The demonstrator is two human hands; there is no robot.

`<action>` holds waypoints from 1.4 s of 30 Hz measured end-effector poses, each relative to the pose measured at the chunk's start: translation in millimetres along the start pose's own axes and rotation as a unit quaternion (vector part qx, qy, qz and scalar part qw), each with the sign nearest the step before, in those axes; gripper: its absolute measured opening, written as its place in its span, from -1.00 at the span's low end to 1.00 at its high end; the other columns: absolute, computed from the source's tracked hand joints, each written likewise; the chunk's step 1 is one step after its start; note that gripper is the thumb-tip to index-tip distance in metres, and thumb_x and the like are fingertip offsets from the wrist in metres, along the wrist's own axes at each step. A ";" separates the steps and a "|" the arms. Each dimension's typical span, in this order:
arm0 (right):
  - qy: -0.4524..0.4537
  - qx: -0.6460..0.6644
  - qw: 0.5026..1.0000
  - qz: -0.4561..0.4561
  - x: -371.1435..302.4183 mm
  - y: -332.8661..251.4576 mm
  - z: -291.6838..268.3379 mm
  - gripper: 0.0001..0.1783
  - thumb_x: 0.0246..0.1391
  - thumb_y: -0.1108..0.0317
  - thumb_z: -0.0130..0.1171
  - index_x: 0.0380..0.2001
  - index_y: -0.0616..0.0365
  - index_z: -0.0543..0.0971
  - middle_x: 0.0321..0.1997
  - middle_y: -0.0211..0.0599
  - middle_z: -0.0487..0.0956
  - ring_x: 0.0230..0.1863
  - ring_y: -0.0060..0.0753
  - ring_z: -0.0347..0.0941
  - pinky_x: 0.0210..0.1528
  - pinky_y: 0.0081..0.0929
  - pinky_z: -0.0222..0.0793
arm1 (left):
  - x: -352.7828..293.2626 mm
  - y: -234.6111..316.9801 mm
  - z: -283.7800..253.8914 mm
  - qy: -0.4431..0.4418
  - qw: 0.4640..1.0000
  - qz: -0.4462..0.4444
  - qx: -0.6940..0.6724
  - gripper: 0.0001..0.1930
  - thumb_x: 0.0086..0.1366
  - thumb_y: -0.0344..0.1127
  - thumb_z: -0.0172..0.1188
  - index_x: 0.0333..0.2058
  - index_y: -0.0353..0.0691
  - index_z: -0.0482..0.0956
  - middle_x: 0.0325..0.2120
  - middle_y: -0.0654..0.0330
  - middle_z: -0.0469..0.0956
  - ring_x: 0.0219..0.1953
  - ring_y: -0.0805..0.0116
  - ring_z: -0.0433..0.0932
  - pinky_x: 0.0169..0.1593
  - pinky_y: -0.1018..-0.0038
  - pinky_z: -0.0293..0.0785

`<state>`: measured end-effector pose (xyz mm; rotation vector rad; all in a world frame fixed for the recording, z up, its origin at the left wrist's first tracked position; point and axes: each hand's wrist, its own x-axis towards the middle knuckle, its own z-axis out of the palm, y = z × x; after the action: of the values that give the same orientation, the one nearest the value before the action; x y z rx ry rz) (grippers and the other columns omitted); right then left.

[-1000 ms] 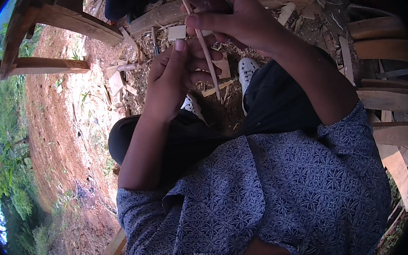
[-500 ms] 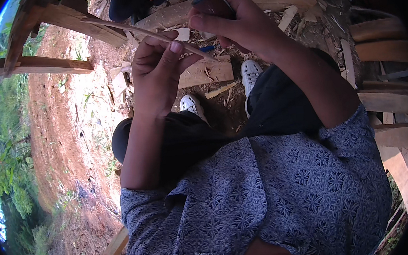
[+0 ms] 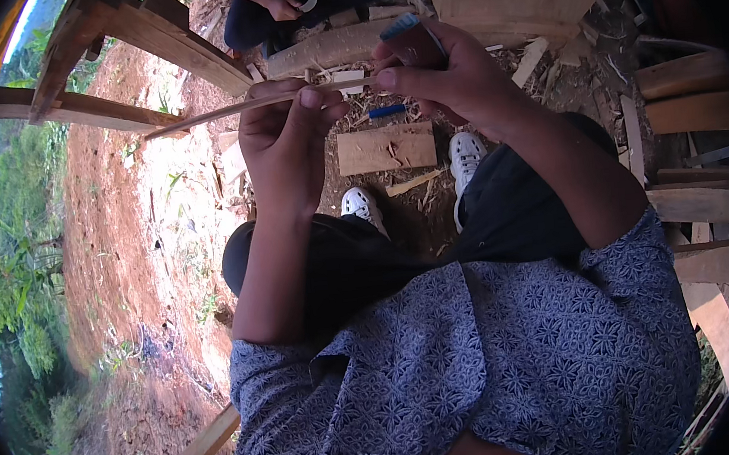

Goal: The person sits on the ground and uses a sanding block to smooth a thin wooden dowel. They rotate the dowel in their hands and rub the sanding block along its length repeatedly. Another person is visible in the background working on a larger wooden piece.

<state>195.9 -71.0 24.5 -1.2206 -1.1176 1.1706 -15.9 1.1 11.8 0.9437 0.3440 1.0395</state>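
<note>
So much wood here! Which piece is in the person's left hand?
The long, thin stick: it's far slimmer than the short, flat board on the ground and the thick beams at upper left.

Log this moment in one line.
left hand: holds thin wooden stick; right hand: holds dark brown piece, at stick's end; below: wooden board, blue object

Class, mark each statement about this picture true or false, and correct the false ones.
1. The left hand holds a thin wooden stick. True.
2. Shavings lie on the flat wooden board. True.
3. The blue object lies on top of the board. False: the blue object lies just beyond the board.
4. The wearer's shoes are black. False: the shoes are white.
5. The right hand holds a dark brown piece. True.
</note>
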 end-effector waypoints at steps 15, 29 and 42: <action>0.011 0.042 0.998 -0.037 8.9 -4.4 -8.5 -0.61 0.12 0.34 0.33 -0.01 0.18 0.50 -0.17 -0.27 0.69 -0.55 -0.84 0.35 -0.54 -0.83 0.28 | -13.6 -3.7 22.9 -0.086 0.976 -0.174 0.097 -0.57 0.50 -0.26 0.04 0.24 -0.27 0.25 -0.22 0.15 0.47 -0.47 0.47 0.57 -0.43 0.52 0.60; 0.062 -0.011 0.997 -0.055 14.2 19.8 4.4 -0.55 0.19 0.13 0.32 0.01 0.20 0.52 -0.29 -0.42 0.63 -0.42 -0.75 0.48 -0.43 -0.69 0.41 | -20.7 -11.5 21.5 0.019 0.967 -0.152 0.204 -0.61 0.52 -0.25 -0.02 0.24 -0.21 0.42 -0.56 0.35 0.45 -0.70 0.68 0.27 -0.63 0.71 0.18; 0.116 -0.222 0.927 -0.278 7.0 47.9 15.6 -0.80 0.17 0.36 0.33 -0.22 0.22 0.56 -0.31 -0.31 0.62 -0.32 -0.53 0.56 -0.27 -0.49 0.46 | -12.6 -21.1 20.5 -0.012 0.960 -0.192 0.204 -0.59 0.46 -0.34 0.04 0.25 -0.23 0.42 -0.54 0.43 0.38 -0.65 0.73 0.24 -0.62 0.73 0.13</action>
<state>179.0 -62.9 -22.8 -1.2166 -1.4654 0.3391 3.3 -23.5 4.7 1.1966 0.7109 0.6071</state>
